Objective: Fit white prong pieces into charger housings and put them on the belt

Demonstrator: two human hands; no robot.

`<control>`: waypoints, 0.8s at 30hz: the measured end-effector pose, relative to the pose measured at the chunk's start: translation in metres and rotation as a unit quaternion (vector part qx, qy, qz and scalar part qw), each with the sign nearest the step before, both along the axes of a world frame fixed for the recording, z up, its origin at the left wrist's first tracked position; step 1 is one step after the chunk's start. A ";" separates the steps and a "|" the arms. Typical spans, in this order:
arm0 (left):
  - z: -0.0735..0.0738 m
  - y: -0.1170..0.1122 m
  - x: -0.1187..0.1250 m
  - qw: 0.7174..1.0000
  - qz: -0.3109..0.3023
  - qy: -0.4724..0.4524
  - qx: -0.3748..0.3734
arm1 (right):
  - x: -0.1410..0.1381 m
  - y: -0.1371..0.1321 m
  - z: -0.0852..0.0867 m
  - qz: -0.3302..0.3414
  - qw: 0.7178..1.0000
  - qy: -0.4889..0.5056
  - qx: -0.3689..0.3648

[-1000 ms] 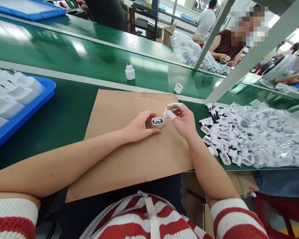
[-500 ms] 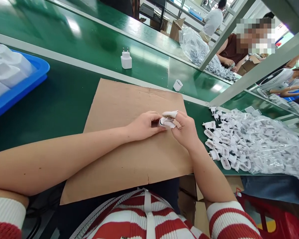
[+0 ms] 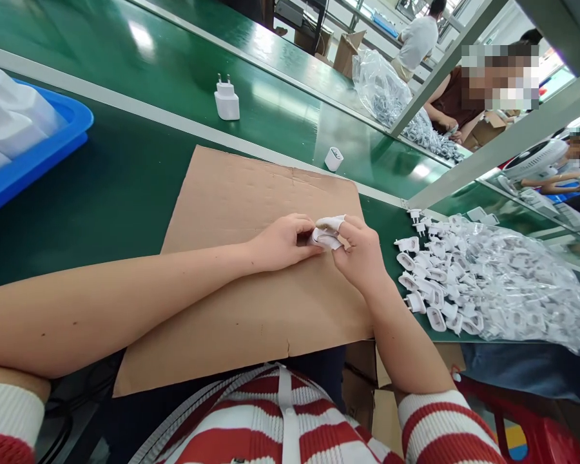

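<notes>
A small white plastic charger part (image 3: 317,238) is held between my two hands above the sheet of cardboard (image 3: 222,309). My left hand (image 3: 281,243) grips its left side, with thumb and fingers closed round it. White coverings (image 3: 332,224) sit on the thumb and finger of my right hand (image 3: 362,256), which pinches the part from the right. Those fingers hide much of the part. Past the cardboard, on the green belt, stand a white two-pin charger (image 3: 227,102) and a white charger housing (image 3: 334,159).
At right, a clear plastic bag (image 3: 526,283) spills many white plug parts (image 3: 432,283). A blue tray (image 3: 80,122) of white pieces sits at left. A metal post (image 3: 512,129) slants across the right. Beyond the belt, a person in a dark top (image 3: 457,96) handles small parts.
The two-pin charger and the charger housing have shifted left along the belt. My right fingers have closed further over the part, while both hands stay in nearly the same place.
</notes>
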State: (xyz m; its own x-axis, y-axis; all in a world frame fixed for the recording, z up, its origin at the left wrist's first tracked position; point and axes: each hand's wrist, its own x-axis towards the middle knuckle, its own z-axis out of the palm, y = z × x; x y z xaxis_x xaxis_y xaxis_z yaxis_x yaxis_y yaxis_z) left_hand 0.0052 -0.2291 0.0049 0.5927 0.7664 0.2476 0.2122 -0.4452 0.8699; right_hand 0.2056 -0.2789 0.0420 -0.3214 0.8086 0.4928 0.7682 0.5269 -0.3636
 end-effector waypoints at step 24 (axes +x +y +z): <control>0.000 0.003 -0.001 0.999 -0.017 0.002 -0.030 | 0.004 0.004 -0.012 0.013 0.997 0.072 -0.001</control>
State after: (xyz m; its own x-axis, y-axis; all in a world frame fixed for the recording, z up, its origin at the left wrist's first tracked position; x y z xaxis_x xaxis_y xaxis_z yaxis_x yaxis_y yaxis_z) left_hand 0.0044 -0.2258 0.0045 0.6195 0.7592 0.1994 0.2007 -0.3988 0.8948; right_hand 0.2097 -0.2750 0.0305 -0.2676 0.8019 0.5341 0.6938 0.5451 -0.4707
